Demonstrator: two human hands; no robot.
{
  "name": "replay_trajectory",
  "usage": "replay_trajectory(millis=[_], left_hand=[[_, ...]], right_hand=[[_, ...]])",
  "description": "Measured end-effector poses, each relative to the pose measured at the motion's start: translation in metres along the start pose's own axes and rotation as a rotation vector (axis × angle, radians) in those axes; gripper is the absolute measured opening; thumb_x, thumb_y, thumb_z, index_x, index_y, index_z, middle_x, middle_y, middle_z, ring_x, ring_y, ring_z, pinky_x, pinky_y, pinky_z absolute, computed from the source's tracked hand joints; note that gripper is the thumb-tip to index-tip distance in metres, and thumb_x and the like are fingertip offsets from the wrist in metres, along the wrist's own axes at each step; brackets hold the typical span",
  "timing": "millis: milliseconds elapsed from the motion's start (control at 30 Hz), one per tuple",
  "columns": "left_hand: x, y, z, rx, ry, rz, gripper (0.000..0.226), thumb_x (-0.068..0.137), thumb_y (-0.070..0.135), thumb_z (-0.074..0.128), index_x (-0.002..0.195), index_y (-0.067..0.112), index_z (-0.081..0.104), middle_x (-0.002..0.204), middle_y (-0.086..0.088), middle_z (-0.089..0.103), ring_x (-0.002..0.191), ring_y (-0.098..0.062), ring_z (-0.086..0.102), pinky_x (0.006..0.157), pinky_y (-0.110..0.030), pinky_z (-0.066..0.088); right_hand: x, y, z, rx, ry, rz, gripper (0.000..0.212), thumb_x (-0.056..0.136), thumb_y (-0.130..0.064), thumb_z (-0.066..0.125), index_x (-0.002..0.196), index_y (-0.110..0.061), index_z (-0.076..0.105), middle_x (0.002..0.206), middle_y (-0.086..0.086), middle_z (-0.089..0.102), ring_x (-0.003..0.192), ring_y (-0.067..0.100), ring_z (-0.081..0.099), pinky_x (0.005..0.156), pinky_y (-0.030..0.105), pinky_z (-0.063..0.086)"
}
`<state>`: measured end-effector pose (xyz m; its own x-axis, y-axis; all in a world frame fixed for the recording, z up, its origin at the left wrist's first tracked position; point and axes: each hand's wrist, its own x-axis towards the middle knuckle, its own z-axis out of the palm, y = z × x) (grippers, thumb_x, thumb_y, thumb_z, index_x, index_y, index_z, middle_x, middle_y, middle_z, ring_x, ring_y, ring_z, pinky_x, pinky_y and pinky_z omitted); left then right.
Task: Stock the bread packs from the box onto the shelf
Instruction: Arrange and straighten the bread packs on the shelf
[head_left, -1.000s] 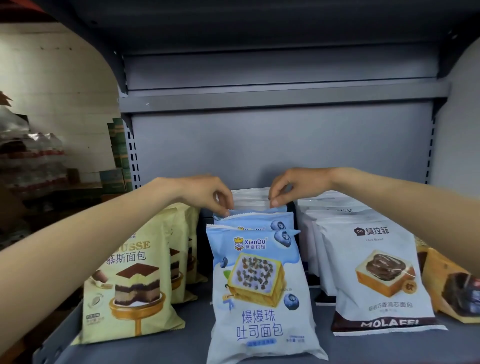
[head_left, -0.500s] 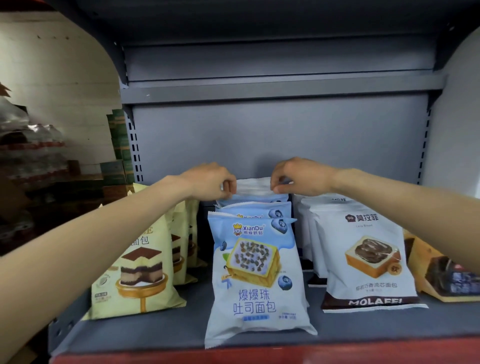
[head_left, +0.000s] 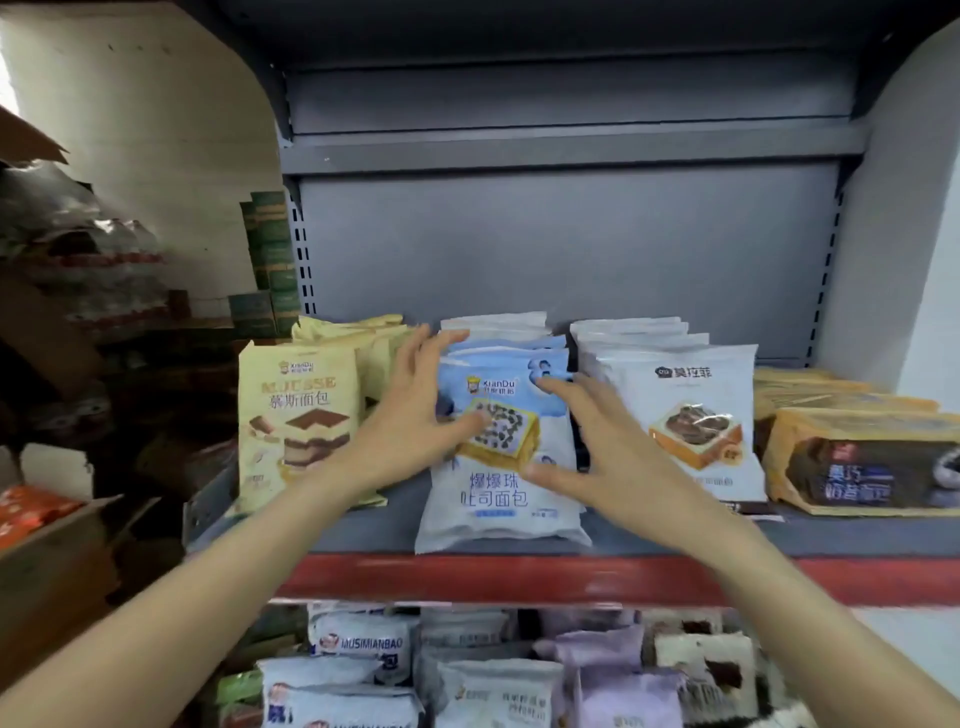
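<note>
**Both hands on the front blue pack**

The blue bread pack (head_left: 498, 457) stands upright at the near edge of the grey shelf (head_left: 363, 525), front of a row of like packs running back to the far wall. The left hand (head_left: 415, 421) lies spread against its left side, thumb across the printed front. The right hand (head_left: 597, 452), fingers splayed, presses its right side (neither hand is closed around it). Yellow packs (head_left: 298, 415) stand to the left, white packs (head_left: 685, 415) to the right.
</note>
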<state>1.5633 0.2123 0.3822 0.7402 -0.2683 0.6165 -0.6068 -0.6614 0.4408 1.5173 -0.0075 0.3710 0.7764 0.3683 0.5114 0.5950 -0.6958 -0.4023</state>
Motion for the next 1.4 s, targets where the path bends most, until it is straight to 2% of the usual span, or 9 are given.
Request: replay_trajectory(millis=[100,267,467,700,800,1067,1167,1267,1400], left_hand=[[-0.03,0.0,0.009,-0.108,-0.091,-0.108,0.1,0.056,0.057,0.072,0.133,0.054,0.008,0.156,0.003,0.004,0.145,-0.008,0.002,0.114,-0.027,0.015],[-0.039,-0.001,0.014,-0.304,-0.402,-0.222,0.129,0.07,0.014,0.082,0.147,0.032,-0.02,0.15,0.021,0.003,0.135,0.007,0.014,0.102,-0.008,0.021],[-0.02,-0.011,0.024,-0.214,-0.331,-0.195,0.14,0.059,0.034,0.089,0.143,0.042,-0.023,0.159,0.008,-0.007,0.143,-0.005,0.009,0.117,-0.035,0.02],[-0.023,-0.011,0.028,-0.229,-0.344,-0.149,0.137,0.067,0.025,0.085,0.142,0.036,-0.029,0.154,0.012,0.017,0.133,0.004,0.028,0.108,-0.018,0.028],[-0.022,-0.012,0.026,-0.114,-0.338,-0.132,0.136,0.069,0.034,0.082,0.137,0.039,-0.035,0.155,0.006,0.025,0.132,-0.007,0.039,0.107,-0.026,0.035],[-0.035,0.005,0.012,0.167,-0.302,-0.112,0.132,0.073,0.043,0.077,0.14,0.029,-0.035,0.158,0.0,0.016,0.123,-0.022,0.051,0.081,-0.022,0.039],[-0.05,0.018,-0.007,0.283,-0.292,-0.136,0.107,0.081,0.049,0.067,0.15,0.025,-0.012,0.145,-0.005,0.041,0.113,-0.022,0.054,0.077,-0.025,0.039],[-0.075,0.026,-0.042,0.379,-0.149,-0.097,0.057,0.087,0.046,0.06,0.139,0.03,0.041,0.116,0.007,0.065,0.099,-0.009,0.062,0.086,-0.032,0.049],[-0.109,0.016,-0.097,0.379,0.199,-0.027,0.02,0.088,0.037,0.06,0.107,0.033,0.064,0.081,0.02,0.066,0.076,0.002,0.059,0.073,-0.026,0.049]], right_hand=[[-0.005,0.007,0.019,0.098,-0.17,0.082,0.112,0.067,-0.046,0.079,0.142,-0.054,-0.005,0.157,-0.005,-0.017,0.144,0.006,-0.007,0.111,0.03,0.019],[0.011,0.018,0.02,0.177,-0.254,0.051,0.122,0.064,-0.036,0.084,0.143,-0.049,-0.007,0.157,-0.01,-0.013,0.144,0.006,0.008,0.105,0.018,0.02],[0.021,0.031,0.022,0.168,-0.171,0.023,0.117,0.067,-0.026,0.084,0.139,-0.053,-0.005,0.157,-0.007,-0.01,0.144,0.009,0.008,0.108,0.019,0.018],[0.019,0.033,0.022,0.092,-0.153,0.0,0.12,0.067,-0.03,0.084,0.136,-0.057,-0.011,0.157,-0.008,-0.011,0.143,0.01,0.012,0.106,0.018,0.021],[0.02,0.034,0.025,0.063,-0.165,0.004,0.121,0.066,-0.034,0.083,0.135,-0.059,-0.014,0.157,-0.01,-0.011,0.142,0.011,0.017,0.107,0.021,0.026],[0.014,0.021,0.017,-0.072,-0.206,0.057,0.121,0.068,-0.041,0.081,0.137,-0.058,-0.017,0.159,0.001,-0.01,0.142,0.023,0.023,0.112,0.037,0.031],[-0.001,0.003,0.004,-0.322,-0.203,0.101,0.101,0.082,-0.042,0.068,0.143,-0.049,-0.013,0.157,0.016,-0.011,0.125,0.034,0.048,0.095,0.036,0.045],[-0.013,-0.03,-0.007,-0.52,0.014,-0.009,0.074,0.092,-0.043,0.052,0.149,-0.037,0.005,0.153,0.01,0.023,0.111,0.029,0.057,0.08,0.034,0.046],[-0.011,-0.073,0.0,-0.299,0.137,-0.134,0.053,0.092,-0.038,0.054,0.141,-0.031,0.034,0.133,-0.001,0.051,0.104,0.018,0.056,0.09,0.035,0.045]])
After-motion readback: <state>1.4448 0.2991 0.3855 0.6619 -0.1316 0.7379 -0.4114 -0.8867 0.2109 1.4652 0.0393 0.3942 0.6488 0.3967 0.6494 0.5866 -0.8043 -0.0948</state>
